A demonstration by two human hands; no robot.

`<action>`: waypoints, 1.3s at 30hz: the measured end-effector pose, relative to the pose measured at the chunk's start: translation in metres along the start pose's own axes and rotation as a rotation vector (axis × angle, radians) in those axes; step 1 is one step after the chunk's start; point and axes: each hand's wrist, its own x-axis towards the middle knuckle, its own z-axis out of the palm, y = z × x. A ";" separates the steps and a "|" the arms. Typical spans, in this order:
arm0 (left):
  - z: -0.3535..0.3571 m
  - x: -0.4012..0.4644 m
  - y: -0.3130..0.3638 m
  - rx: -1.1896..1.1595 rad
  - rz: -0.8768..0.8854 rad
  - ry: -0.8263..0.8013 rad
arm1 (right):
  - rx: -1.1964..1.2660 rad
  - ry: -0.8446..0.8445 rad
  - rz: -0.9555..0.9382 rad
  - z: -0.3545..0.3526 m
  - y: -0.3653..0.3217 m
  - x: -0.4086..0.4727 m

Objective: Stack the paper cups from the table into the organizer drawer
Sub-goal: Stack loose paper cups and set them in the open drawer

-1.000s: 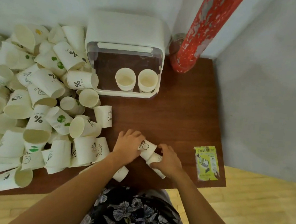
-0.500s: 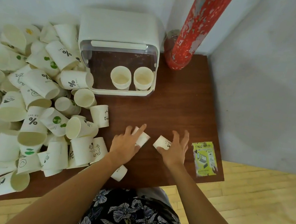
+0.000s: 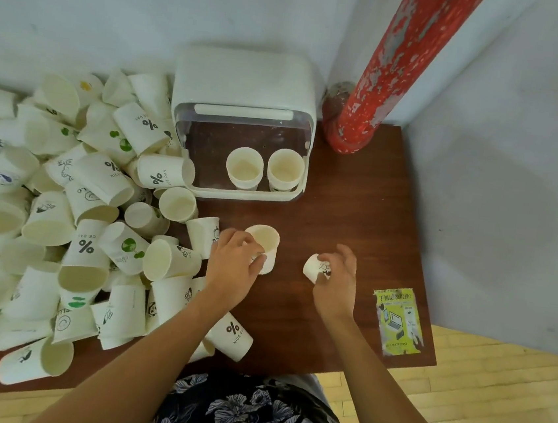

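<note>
Left hand (image 3: 235,268) wrapped round an upright cup (image 3: 263,247), mouth up, thumb and fingers curled on its wall. Right hand (image 3: 336,279) pinching a second cup (image 3: 315,267), tilted with its base toward the other. Both held above the bench (image 3: 355,226) near its front middle, a small gap between them. Probably kept mouth-up and steady in the left so the right one can be nested or carried singly; which, cannot tell.

Just left of the hands, a big heap of cups (image 3: 73,224) sprawling over the bench's whole left half, most on their sides, a few spilling toward the front edge under the left forearm. At the back edge, the drawer (image 3: 241,159) pulled open from its white case, holding two upright cups (image 3: 263,170) side by side at its front right, mouths up, likely bases for stacks. Much of the drawer floor bare.

Red pipe (image 3: 380,84) at the back right corner. Green leaflet (image 3: 397,322) by the front right corner, clear of the work
</note>
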 end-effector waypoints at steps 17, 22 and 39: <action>-0.109 0.100 0.013 -0.072 0.011 0.249 | -0.264 -0.104 -0.611 -0.048 -0.176 0.086; -0.094 0.115 0.006 -0.036 0.001 0.163 | -0.480 -0.277 -0.690 -0.033 -0.191 0.110; -0.066 0.128 -0.002 -0.001 -0.055 0.068 | -0.379 0.017 -0.572 -0.002 -0.137 0.112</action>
